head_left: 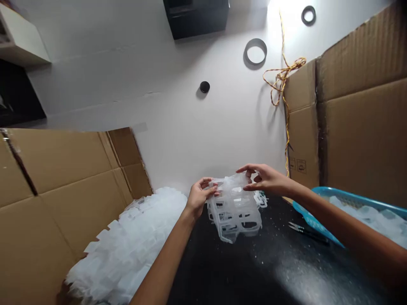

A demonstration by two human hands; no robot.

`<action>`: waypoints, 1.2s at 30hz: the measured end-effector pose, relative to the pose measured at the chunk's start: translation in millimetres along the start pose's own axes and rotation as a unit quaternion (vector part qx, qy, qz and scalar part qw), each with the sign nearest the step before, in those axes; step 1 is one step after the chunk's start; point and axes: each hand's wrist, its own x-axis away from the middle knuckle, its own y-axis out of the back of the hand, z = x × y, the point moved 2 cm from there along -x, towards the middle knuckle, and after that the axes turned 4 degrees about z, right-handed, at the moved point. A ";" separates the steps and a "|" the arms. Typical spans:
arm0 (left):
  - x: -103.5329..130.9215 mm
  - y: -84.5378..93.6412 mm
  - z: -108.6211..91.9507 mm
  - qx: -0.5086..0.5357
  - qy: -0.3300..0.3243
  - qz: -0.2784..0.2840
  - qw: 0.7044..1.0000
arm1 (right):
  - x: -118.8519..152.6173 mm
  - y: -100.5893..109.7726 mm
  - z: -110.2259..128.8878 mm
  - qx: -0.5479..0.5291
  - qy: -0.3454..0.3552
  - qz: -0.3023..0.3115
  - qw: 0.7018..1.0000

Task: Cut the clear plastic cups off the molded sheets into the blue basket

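A translucent white sheet with rows of rectangular openings (237,212) hangs between my two hands, over the dark table. My left hand (202,195) pinches its upper left corner between thumb and fingers. At the upper right, my right hand (258,178) has its fingers curled round the sheet's top edge. The lower part of the sheet droops and folds. Just behind its right side lies a small tangle of white strips (261,199).
A large heap of white translucent pieces (136,241) rises at the left beside cardboard (70,203). On the right are a blue basket (359,198) holding similar pieces, small scissors or snips (308,233), more cardboard (365,127) and a yellow twisted cord (286,123).
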 end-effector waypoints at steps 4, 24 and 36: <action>-77.3 -15.1 4.3 -0.037 0.027 0.042 0.998 | -37.5 24.2 -19.0 0.046 -0.023 -0.044 0.998; -208.6 -116.6 62.5 -0.496 -0.004 0.274 0.824 | -41.3 -30.9 -165.6 0.372 -0.345 -0.013 0.861; -78.6 -79.1 26.7 -0.480 -0.346 0.044 0.805 | -0.8 -86.3 -179.5 0.452 -0.308 0.008 0.837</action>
